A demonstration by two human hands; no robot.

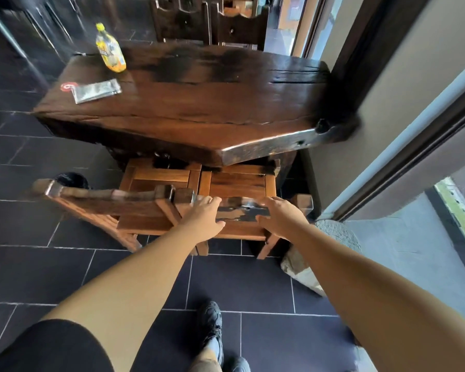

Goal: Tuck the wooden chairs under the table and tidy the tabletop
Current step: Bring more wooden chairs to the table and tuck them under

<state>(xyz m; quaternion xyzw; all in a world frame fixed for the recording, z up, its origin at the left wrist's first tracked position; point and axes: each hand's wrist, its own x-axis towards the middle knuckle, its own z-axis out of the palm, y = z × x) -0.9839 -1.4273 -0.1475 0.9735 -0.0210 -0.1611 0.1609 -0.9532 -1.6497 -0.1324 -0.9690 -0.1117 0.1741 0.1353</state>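
Two wooden chairs stand side by side at the near edge of the dark wooden table [199,103], seats partly under it. My left hand [203,220] and my right hand [278,214] both grip the top rail of the right chair [242,210]. The left chair [105,196] stands beside it, its backrest angled out to the left. On the tabletop's far left a yellow bottle [110,51] stands upright, and a silver wrapper [97,90] lies flat next to a red-and-white round sticker [67,87].
Two more dark chairs [210,22] stand at the table's far side. A wall and door frame [387,103] run close along the right. A pale stone [330,248] lies on the dark tiled floor by the right chair's leg. My shoe [212,328] is below.
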